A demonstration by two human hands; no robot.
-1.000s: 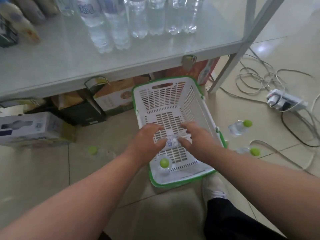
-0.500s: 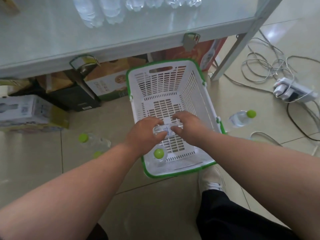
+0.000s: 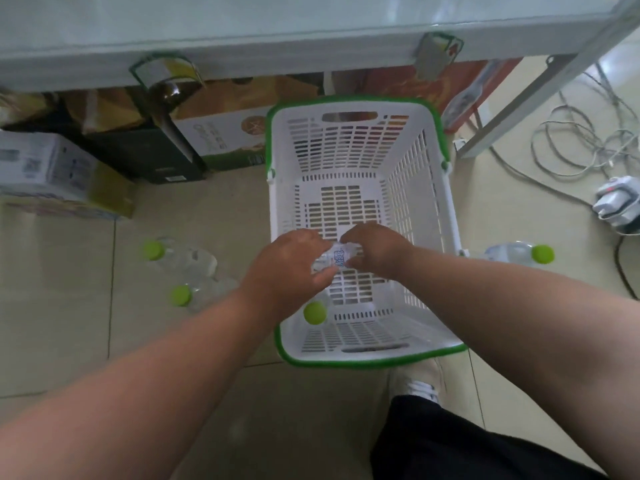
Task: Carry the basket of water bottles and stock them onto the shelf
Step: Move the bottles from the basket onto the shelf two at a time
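gripping one bottle (image 3: 337,259) over the basket (image 3: 446,216), both hands (image 3: 289,268) (image 3: 375,249); loose bottles (image 3: 180,259) beside

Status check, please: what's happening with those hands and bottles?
Left hand and right hand gripping one bottle over basket. Three bottles loose on floor.

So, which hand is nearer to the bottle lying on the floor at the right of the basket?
Right. The right hand is over the basket, on the side toward that bottle; the left hand is farther away.

Bare forearms — black trousers (image 3: 467,445), white shoe (image 3: 415,382)
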